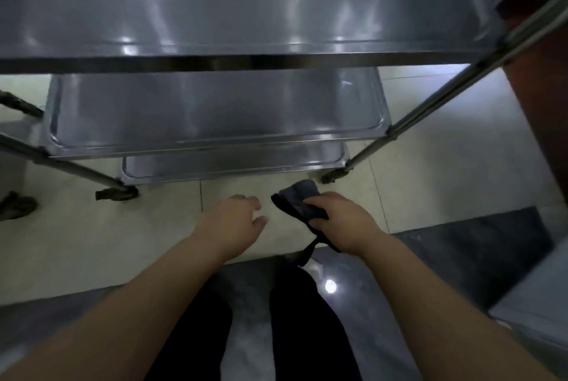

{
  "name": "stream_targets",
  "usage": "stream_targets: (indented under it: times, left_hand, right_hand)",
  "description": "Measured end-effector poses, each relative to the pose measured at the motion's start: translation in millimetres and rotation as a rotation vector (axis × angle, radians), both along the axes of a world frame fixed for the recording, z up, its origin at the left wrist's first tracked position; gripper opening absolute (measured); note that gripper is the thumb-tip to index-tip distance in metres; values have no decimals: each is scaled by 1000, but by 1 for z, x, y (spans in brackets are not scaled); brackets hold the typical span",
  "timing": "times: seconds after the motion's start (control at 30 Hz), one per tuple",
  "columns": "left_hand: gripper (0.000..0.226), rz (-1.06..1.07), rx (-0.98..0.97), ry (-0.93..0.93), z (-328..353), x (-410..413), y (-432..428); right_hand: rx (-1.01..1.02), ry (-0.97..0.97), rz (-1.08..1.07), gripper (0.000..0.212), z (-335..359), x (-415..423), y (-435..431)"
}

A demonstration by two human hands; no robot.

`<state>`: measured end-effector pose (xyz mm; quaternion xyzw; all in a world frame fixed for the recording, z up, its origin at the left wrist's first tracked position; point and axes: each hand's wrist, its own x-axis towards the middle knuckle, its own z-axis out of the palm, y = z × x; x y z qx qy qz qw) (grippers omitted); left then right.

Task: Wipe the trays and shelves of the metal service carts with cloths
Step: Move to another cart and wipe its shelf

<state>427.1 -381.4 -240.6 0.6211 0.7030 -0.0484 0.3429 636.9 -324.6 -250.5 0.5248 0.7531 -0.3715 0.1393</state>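
1. Caster (116,194), near-left corner of cart (246,60): can't tell if locked. A hard wipe could roll the cart away.
2. Mid tray (215,110) overhangs btm tray (233,165), so there's little room. Reaching in low, knuckles or forearm could knock the mid tray's near edge.
3. Left grip (233,220): fingers loosely spread, holding nothing, over the floor (92,242) just short of the btm tray's near edge. It isn't bracing the cart, so nothing stops a shift.
4. Cloth (302,200): bunched up, near the btm tray's near-right corner, touching no tray. A tail hangs below the wrist and could drag on the floor, then smear dirt on the trays.
5. Right grip (341,223): fingers curled round the cloth. Wad gives small contact, so prob. streaks and missed corners.
6. Leg (430,97), near-right: the tail could snag there.
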Motion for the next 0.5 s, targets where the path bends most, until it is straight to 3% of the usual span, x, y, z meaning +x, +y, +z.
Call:
stream_targets:
  times: [0.37, 0.5]
  left_hand:
    - [33, 121, 249, -94, 140, 131, 27]
    - [28, 151, 274, -185, 174, 190, 48]
  right_hand:
    - [170, 369, -359, 41, 139, 161, 9]
    - [266, 350, -385, 41, 173, 222, 34]
